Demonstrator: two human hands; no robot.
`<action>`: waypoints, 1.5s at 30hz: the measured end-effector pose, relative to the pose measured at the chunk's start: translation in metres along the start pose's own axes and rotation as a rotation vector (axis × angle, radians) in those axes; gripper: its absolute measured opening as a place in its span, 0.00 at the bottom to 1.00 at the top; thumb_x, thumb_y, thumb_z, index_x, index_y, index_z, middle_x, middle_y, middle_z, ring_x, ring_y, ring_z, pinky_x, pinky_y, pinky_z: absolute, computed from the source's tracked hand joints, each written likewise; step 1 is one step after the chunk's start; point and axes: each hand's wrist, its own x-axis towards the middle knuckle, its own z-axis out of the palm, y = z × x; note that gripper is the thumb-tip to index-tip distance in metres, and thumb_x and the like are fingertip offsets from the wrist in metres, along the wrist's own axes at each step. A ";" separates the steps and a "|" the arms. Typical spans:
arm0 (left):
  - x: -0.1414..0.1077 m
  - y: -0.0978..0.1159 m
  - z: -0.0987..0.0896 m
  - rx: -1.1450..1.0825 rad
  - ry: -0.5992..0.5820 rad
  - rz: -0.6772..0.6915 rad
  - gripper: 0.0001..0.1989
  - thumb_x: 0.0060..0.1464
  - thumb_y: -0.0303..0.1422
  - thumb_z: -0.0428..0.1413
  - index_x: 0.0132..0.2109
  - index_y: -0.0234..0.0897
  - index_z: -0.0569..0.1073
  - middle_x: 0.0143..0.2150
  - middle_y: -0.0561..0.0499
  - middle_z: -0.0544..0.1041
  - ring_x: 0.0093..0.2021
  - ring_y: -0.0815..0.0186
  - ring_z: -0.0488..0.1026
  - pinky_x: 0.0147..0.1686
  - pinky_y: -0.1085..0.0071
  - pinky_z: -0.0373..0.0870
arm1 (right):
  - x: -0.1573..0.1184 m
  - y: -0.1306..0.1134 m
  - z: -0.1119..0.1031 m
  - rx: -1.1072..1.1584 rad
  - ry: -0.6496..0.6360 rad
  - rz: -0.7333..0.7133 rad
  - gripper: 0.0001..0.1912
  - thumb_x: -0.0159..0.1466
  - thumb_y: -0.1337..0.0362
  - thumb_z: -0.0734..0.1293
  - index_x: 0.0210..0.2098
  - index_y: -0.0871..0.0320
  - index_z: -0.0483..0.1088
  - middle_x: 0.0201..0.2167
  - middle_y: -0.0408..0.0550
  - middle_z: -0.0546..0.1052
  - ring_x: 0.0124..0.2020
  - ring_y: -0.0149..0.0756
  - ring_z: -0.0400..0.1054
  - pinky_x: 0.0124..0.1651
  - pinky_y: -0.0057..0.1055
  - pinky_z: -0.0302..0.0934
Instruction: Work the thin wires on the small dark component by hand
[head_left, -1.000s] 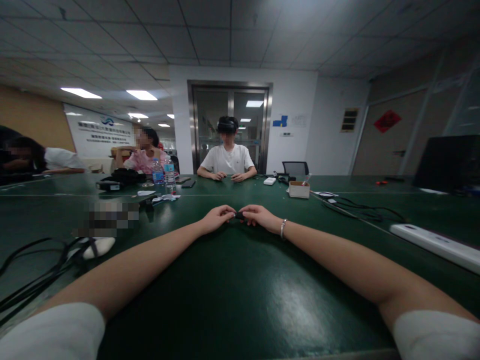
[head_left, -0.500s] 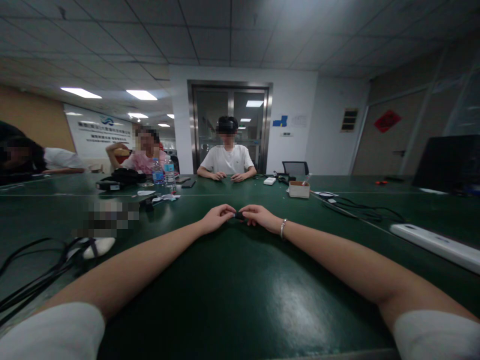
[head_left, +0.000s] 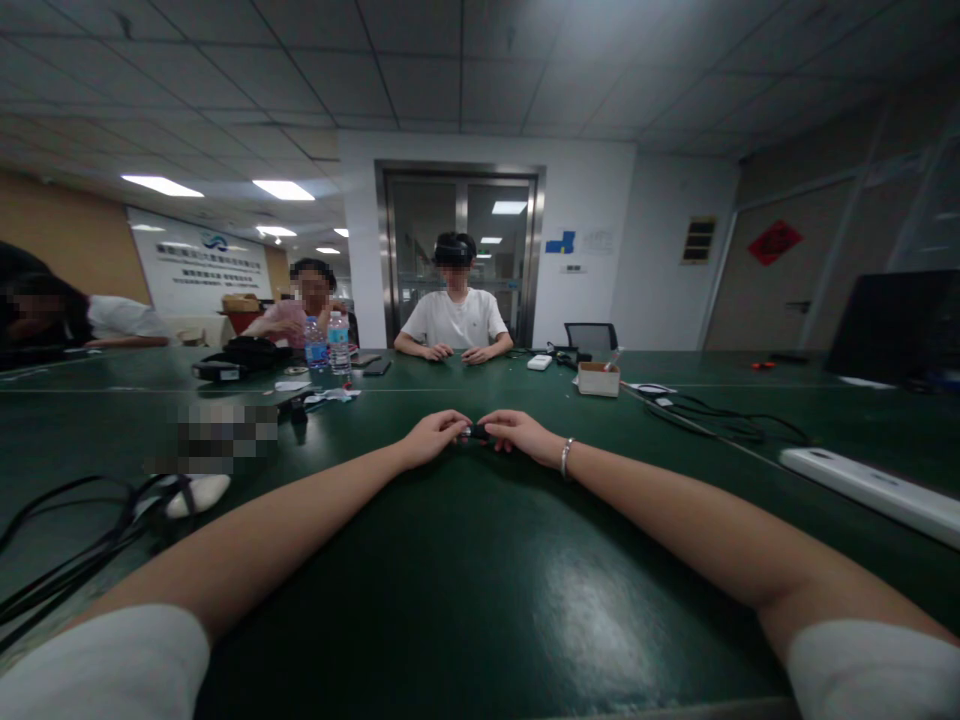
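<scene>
Both of my hands are held together over the dark green table (head_left: 480, 580), straight in front of me. Between their fingertips is a small black object with a light, shiny left end (head_left: 475, 431); it is too small for me to tell its kind. My left hand (head_left: 433, 438) is closed, with the fingertips pinching at the light end. The black end sits in the closed fingers of my right hand (head_left: 521, 433), which partly hide it. A silvery bracelet (head_left: 566, 457) circles my right wrist.
Opposite sits a person in a white shirt (head_left: 454, 315), hands on the table. Water bottles (head_left: 339, 345) and a black bag (head_left: 251, 355) stand back left. A small box (head_left: 598, 380) is back right, a long white device (head_left: 870, 492) farther right. Black cables (head_left: 82, 545) lie left.
My hands stay in nearly the same place; slightly more of the object's light end shows between them. The person in pink at back left has lowered a raised arm.
</scene>
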 end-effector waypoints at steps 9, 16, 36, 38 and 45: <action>0.001 0.001 0.001 -0.034 -0.021 -0.015 0.18 0.55 0.42 0.50 0.44 0.32 0.72 0.31 0.49 0.75 0.31 0.67 0.71 0.34 0.70 0.67 | 0.000 0.000 0.000 -0.005 -0.010 -0.002 0.09 0.61 0.68 0.65 0.42 0.62 0.72 0.28 0.46 0.77 0.22 0.24 0.65 0.21 0.19 0.54; 0.002 -0.003 0.002 -0.034 0.000 -0.009 0.18 0.53 0.43 0.53 0.44 0.33 0.72 0.32 0.50 0.76 0.32 0.68 0.71 0.36 0.70 0.67 | 0.001 0.002 -0.001 -0.006 -0.010 0.001 0.10 0.61 0.67 0.66 0.42 0.62 0.72 0.29 0.47 0.77 0.21 0.24 0.65 0.21 0.19 0.54; 0.001 -0.002 0.002 -0.051 -0.022 0.018 0.17 0.53 0.41 0.54 0.44 0.32 0.72 0.34 0.48 0.77 0.35 0.66 0.72 0.38 0.69 0.68 | 0.000 0.000 -0.001 -0.027 -0.021 -0.015 0.10 0.61 0.67 0.66 0.42 0.62 0.73 0.30 0.47 0.77 0.22 0.24 0.65 0.22 0.19 0.54; 0.001 -0.002 0.002 -0.033 -0.005 0.025 0.17 0.52 0.40 0.55 0.44 0.32 0.72 0.36 0.47 0.77 0.36 0.66 0.73 0.40 0.69 0.68 | -0.001 0.000 -0.001 -0.027 -0.024 -0.016 0.10 0.61 0.67 0.65 0.42 0.63 0.73 0.29 0.47 0.77 0.22 0.24 0.65 0.22 0.19 0.54; 0.002 -0.004 0.003 -0.056 -0.058 0.003 0.18 0.53 0.40 0.54 0.45 0.31 0.71 0.31 0.49 0.77 0.33 0.67 0.72 0.37 0.69 0.67 | 0.001 0.001 -0.001 -0.016 -0.018 -0.005 0.09 0.61 0.68 0.66 0.42 0.62 0.73 0.30 0.46 0.76 0.21 0.23 0.65 0.21 0.19 0.54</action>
